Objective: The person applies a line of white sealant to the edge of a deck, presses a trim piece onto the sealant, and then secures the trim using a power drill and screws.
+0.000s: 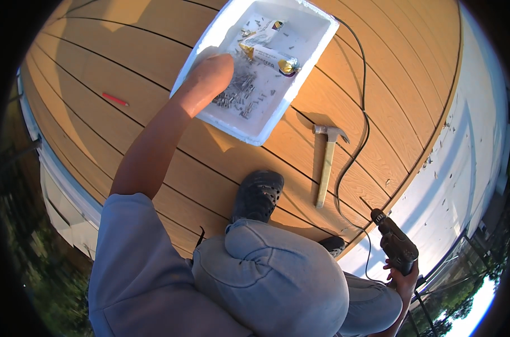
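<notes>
Your left hand (214, 72) dips into white rectangular foam box (256, 137), over loose silvery metal pieces (243, 85); fingers hidden, can't tell grip. Right hand (405, 276) wraps black pistol-shaped drill (398, 244), well right of box. Slim black cable (363, 84) curls past wooden-handled claw hammer (325, 171): swing drill, claw might snag it.

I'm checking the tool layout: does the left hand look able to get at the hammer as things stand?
Probably yes: the hammer lies uncovered on the deck, with the black cord beside it. The left hand would first have to clear the wall of the white tray.
</notes>
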A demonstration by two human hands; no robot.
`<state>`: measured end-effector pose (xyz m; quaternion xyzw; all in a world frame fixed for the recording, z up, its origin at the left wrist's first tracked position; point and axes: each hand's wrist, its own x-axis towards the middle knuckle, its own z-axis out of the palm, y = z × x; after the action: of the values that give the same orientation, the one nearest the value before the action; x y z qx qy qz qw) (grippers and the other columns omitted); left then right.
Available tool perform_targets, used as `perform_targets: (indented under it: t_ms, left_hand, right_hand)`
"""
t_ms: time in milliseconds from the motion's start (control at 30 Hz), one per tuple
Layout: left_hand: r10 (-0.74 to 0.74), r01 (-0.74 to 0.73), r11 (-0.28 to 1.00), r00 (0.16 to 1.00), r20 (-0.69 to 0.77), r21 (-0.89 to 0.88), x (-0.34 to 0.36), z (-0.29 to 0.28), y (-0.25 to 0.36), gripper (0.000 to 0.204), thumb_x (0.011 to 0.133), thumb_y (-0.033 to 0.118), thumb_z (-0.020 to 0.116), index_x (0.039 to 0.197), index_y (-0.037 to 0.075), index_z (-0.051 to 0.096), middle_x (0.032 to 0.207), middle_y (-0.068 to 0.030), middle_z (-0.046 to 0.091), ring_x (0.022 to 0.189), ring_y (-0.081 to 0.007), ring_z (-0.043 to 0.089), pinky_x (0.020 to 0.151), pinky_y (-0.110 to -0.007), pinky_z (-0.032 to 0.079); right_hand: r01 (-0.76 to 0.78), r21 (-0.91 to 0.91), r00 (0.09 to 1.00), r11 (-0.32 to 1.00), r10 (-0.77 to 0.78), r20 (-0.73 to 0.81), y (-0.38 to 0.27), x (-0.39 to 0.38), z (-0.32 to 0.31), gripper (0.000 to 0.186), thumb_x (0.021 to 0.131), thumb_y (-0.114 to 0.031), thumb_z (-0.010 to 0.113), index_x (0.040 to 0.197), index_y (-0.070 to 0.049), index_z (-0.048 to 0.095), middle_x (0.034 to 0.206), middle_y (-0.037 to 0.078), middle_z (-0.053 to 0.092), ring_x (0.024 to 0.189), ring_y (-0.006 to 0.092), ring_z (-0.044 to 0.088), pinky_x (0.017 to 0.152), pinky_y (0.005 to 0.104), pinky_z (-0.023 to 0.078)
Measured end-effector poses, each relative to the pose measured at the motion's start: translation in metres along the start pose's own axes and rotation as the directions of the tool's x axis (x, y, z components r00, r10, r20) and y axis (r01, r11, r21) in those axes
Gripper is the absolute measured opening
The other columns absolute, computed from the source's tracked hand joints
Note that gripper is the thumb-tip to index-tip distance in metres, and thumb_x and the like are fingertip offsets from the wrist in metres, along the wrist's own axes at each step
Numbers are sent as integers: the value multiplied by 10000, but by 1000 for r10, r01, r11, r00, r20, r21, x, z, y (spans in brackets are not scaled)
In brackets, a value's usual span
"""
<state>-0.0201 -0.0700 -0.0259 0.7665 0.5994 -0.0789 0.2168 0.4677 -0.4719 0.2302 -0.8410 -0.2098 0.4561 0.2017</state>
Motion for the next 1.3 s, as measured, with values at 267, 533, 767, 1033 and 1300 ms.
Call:
perform_targets:
  t_ms: [267, 533, 767, 1033, 1300]
  left_hand:
    - [-197, 303, 854, 941, 275, -423, 8, 0, 1, 187, 870, 10, 666, 1048, -48, 651, 964, -242, 712, 960, -414, 711, 812, -497, 547]
    - [77, -80, 860, 997, -26, -504, -6, -33, 11, 282, 909, 113, 733, 1149, 13, 622, 844, -71, 663, 803, -186, 622, 736, -358, 480]
    - [125, -46, 850, 986, 114, -526, 0, -66, 15, 210, 925, 91, 713, 1093, 48, 594, 800, -14, 586, 809, -141, 608, 754, -327, 487]
    - [260, -194, 834, 964, 59, -517, 2, -67, 8, 242, 885, 60, 761, 1022, 43, 562, 980, -51, 641, 826, -136, 646, 763, -311, 515]
    - [271, -243, 958, 940, 206, -155, 9, -39, 1, 155, 926, 36, 600, 1038, -25, 687, 874, -134, 711, 850, -250, 719, 750, -395, 581]
  right_hand:
    - [-26, 1, 999, 1000, 26, -30, 1, 0, 0, 769, 710, 16, 664, 1451, 2, 457, 1018, 230, 732, 815, 275, 754, 529, 281, 552]
    - [-21, -18, 1000, 1000, 21, -19, 6, 1, -4, 796, 699, 33, 585, 1484, -23, 461, 1023, 198, 722, 794, 232, 729, 536, 263, 505]
    - [-68, -35, 996, 997, 66, -56, -7, 0, 10, 795, 665, -5, 601, 1453, -11, 494, 1004, 185, 723, 790, 227, 726, 551, 256, 513]
    - [-31, -37, 999, 999, 30, -32, -8, -2, 9, 791, 654, -33, 611, 1439, -19, 514, 993, 169, 727, 789, 217, 722, 565, 260, 512]
    - [-29, -46, 999, 999, 28, -27, -3, 0, 5, 794, 653, -43, 618, 1440, -24, 515, 987, 159, 728, 799, 217, 723, 578, 269, 517]
